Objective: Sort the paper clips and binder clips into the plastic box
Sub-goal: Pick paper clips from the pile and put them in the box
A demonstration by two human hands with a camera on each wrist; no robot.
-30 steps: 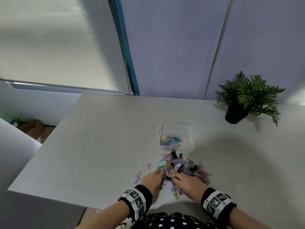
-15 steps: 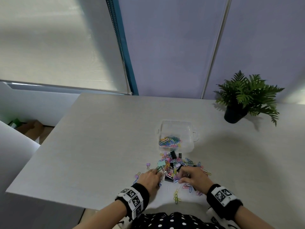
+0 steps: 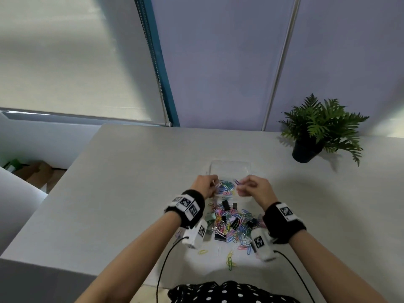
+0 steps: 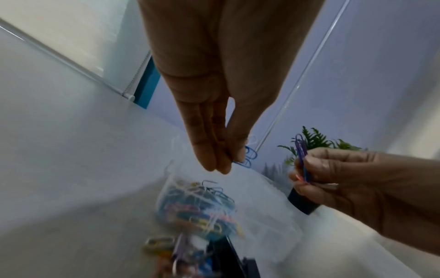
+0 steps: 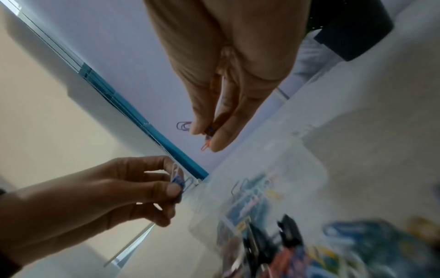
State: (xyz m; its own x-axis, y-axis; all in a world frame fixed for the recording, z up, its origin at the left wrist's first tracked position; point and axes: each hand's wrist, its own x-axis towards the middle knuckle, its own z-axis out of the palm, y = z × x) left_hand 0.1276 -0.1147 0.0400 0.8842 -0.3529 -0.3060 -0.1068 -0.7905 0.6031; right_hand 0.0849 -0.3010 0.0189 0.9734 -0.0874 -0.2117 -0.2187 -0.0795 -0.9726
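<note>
Transparent plastic box [image 3: 230,169] stands on our pale grey bench [image 3: 122,182], with coloured paper clips [image 3: 226,187] in its near compartment. Above it, our left hand [image 3: 204,185] pinches blue and white clips [image 4: 248,153] and our right hand [image 3: 254,188] pinches purple ones [image 4: 301,150], fingers [image 5: 220,138] pressed together. Mixed loose clips and black binder clips [image 3: 227,205] lie just before the box.

**Soft daylight, blur near the wrist lenses**

Pale, even light comes from the window blind [image 3: 65,62] at upper left, leaving the room bright but low in contrast. The potted plant [image 3: 317,132] casts a soft shadow to its right across the table [image 3: 120,182]. The head view bends straight lines toward its edges. In both wrist views the clip pile [image 5: 333,250] at the bottom smears with motion blur, and the plastic box [image 4: 273,216] looks hazy and washed out.
</note>
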